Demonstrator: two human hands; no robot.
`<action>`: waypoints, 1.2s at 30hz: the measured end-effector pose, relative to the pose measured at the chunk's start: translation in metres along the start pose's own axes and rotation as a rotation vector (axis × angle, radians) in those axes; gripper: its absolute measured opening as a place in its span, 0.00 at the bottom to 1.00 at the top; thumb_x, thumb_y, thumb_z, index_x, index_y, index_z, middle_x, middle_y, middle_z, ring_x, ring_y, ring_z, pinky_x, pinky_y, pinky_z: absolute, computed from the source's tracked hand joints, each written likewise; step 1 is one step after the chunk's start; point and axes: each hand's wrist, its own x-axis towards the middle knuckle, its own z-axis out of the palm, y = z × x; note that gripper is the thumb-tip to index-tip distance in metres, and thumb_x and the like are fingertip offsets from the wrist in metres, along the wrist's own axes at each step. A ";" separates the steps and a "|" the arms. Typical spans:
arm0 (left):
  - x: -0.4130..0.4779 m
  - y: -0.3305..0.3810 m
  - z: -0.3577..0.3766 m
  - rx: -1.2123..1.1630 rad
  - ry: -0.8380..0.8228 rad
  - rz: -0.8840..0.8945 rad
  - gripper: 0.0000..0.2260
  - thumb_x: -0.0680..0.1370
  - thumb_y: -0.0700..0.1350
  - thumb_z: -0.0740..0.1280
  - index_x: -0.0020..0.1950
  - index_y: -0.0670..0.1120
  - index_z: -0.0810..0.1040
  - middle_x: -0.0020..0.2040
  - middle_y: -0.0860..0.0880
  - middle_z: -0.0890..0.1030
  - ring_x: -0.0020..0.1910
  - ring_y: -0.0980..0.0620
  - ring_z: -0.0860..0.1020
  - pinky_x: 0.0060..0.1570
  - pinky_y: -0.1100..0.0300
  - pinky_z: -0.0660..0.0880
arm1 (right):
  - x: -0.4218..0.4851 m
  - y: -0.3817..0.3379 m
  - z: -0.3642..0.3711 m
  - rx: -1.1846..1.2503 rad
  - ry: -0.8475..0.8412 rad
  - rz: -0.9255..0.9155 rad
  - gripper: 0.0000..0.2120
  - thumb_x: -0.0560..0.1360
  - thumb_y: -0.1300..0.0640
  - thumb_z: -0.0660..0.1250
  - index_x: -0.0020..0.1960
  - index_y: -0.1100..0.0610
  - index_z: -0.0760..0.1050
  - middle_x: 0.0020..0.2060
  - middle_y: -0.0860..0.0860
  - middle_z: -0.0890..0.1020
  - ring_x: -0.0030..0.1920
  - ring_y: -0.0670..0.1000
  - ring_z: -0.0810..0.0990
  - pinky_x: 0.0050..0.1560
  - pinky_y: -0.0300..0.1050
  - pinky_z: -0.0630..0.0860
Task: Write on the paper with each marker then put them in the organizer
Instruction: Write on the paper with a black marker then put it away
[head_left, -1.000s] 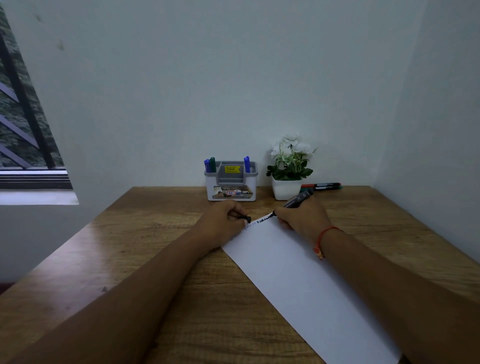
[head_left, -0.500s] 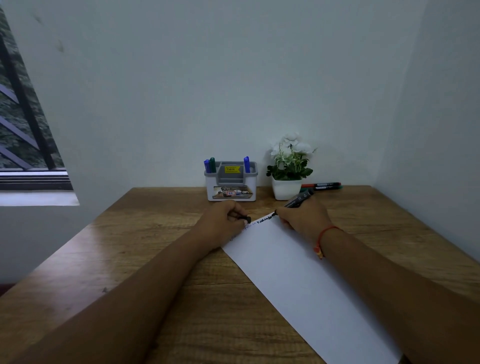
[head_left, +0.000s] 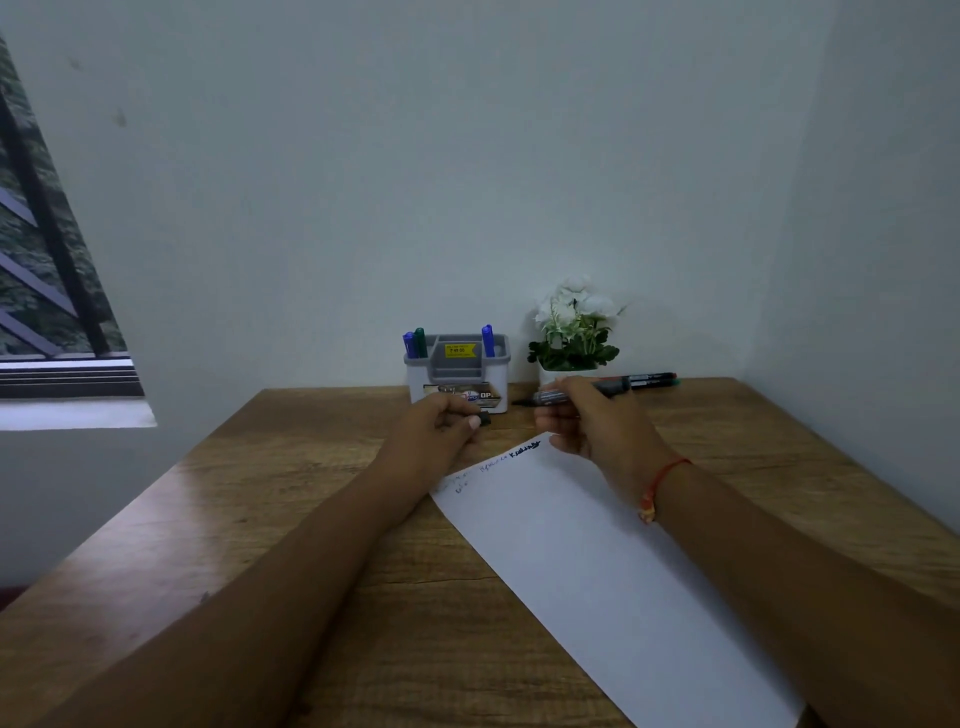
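Note:
A long white paper (head_left: 613, 566) lies diagonally on the wooden desk (head_left: 291, 499), with handwriting along its far edge. My right hand (head_left: 587, 423) holds an uncapped black marker (head_left: 582, 396) level above the paper's far corner, tip pointing left. My left hand (head_left: 441, 428) grips the marker's black cap (head_left: 484, 418), a short gap from the tip. The grey and white organizer (head_left: 457, 371) stands at the back of the desk with two blue markers (head_left: 487, 340) and a green one (head_left: 421, 342) upright in it.
A white pot of white flowers (head_left: 571, 332) stands right of the organizer. Two more markers (head_left: 654, 379) lie behind my right hand near the back wall. Walls close in at the back and right; a window is at the left.
My right hand has lifted the marker off the paper and turned it level, tip toward the left. My left hand has risen off the paper's edge with the cap.

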 end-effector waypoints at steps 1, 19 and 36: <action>0.000 0.001 -0.001 -0.009 0.014 0.000 0.07 0.79 0.43 0.66 0.56 0.47 0.79 0.49 0.48 0.83 0.49 0.54 0.82 0.48 0.63 0.79 | -0.003 -0.002 0.000 0.004 -0.017 -0.003 0.12 0.80 0.54 0.67 0.50 0.61 0.84 0.37 0.56 0.86 0.35 0.47 0.84 0.31 0.39 0.80; -0.003 0.008 0.007 -0.346 -0.148 -0.074 0.10 0.81 0.43 0.62 0.58 0.39 0.78 0.51 0.36 0.83 0.50 0.43 0.83 0.55 0.50 0.80 | -0.023 -0.007 0.005 0.015 -0.148 -0.034 0.11 0.80 0.53 0.66 0.49 0.60 0.83 0.39 0.56 0.86 0.37 0.49 0.84 0.32 0.39 0.79; -0.007 0.013 0.002 -0.574 -0.175 -0.143 0.12 0.79 0.42 0.66 0.57 0.35 0.78 0.43 0.40 0.83 0.39 0.52 0.82 0.38 0.63 0.81 | -0.025 -0.011 0.003 0.063 -0.253 -0.070 0.09 0.78 0.55 0.70 0.43 0.59 0.81 0.33 0.54 0.83 0.30 0.46 0.80 0.30 0.36 0.77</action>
